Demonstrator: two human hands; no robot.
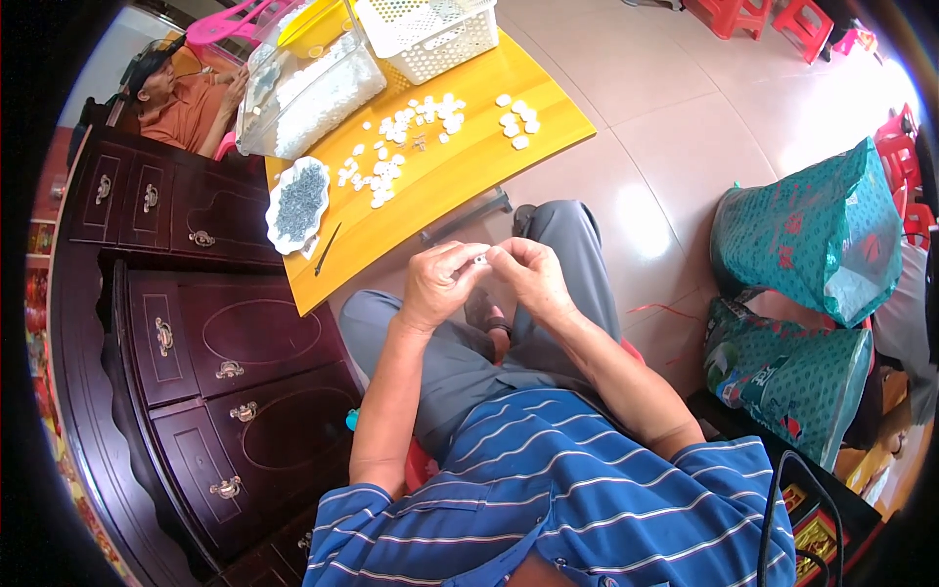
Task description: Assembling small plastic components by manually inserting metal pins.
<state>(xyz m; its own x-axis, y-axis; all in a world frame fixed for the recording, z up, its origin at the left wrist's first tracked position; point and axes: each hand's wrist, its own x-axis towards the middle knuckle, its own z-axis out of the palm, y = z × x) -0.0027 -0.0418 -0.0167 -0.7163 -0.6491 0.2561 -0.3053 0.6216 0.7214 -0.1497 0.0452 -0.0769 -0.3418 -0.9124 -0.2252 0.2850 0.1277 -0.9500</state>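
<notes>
My left hand point(435, 284) and my right hand point(533, 277) meet above my lap, both closed at the fingertips. Pinched between them is a small white piece point(480, 259), mostly covered by the fingers, so its exact kind cannot be made out. Beyond my hands stands a yellow wooden table point(469, 168). Many small white pieces point(381, 184) lie scattered on it, with a smaller group point(512, 129) toward the right corner. A white scalloped dish point(275, 223) at the table's left side holds small dark grey bits point(302, 199). Beside it lies a thin black stick-like tool point(329, 248).
A clear bin point(251, 125) of white pieces, a yellow bowl point(311, 25) and a white perforated basket point(445, 57) occupy the table's far end. Another person point(181, 115) sits behind the bin. Dark cabinets point(259, 333) stand left; teal bags point(782, 230) stand right.
</notes>
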